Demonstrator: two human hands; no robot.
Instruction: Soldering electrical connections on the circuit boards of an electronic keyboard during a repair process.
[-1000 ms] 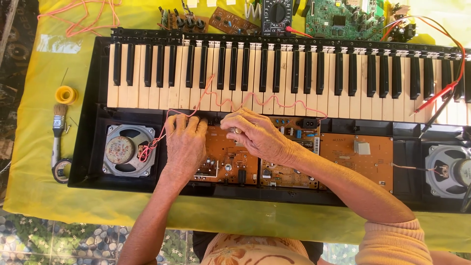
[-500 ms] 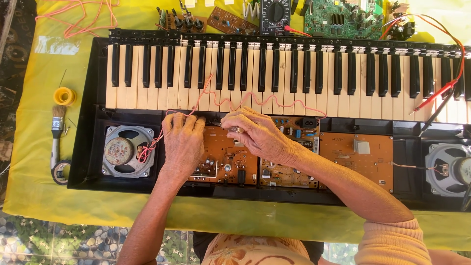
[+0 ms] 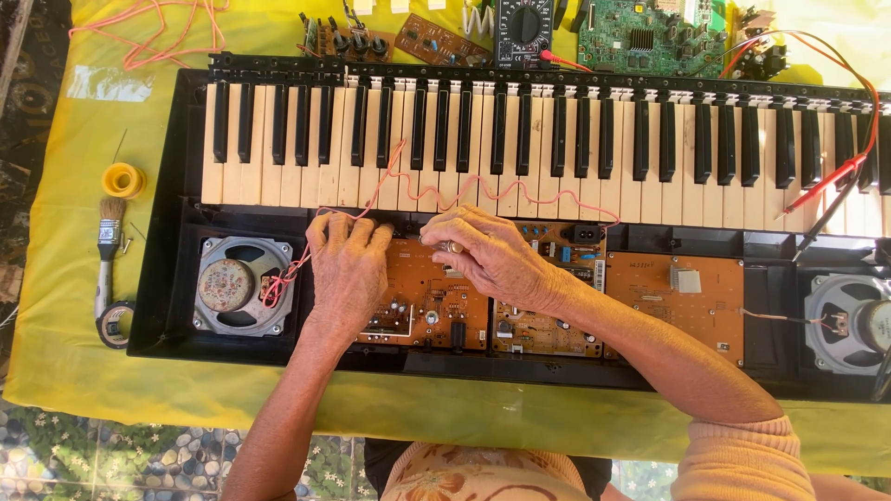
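A thin, wavy red wire (image 3: 483, 190) is seen in the centre of the frame, lying over the white keys of an opened black electronic keyboard (image 3: 520, 139). Its near end comes down to the top edge of a brown printed circuit board (image 3: 432, 297), and there both hands are placed. The left hand (image 3: 350, 269) lies flat on the board with the fingers curled down at its upper edge, touching the wire; whether the wire is pinched cannot be told. The right hand (image 3: 487, 255) is closed around a small metal part between thumb and fingers, just beside the left hand; what the part is cannot be told.

The cover of the keyboard is already taken off, so the boards and the two round grey speakers are exposed, one at the lower left (image 3: 234, 286) and one at the right edge (image 3: 854, 323). The wire is not yet routed tidily, so the work is judged to be in the middle.

On the yellow cloth (image 3: 65, 278) at the left, a small brush (image 3: 107, 250) and a yellow tape roll (image 3: 122, 179) are laid. At the top, a black multimeter (image 3: 522, 28) and a green circuit board (image 3: 645, 37) are seen.
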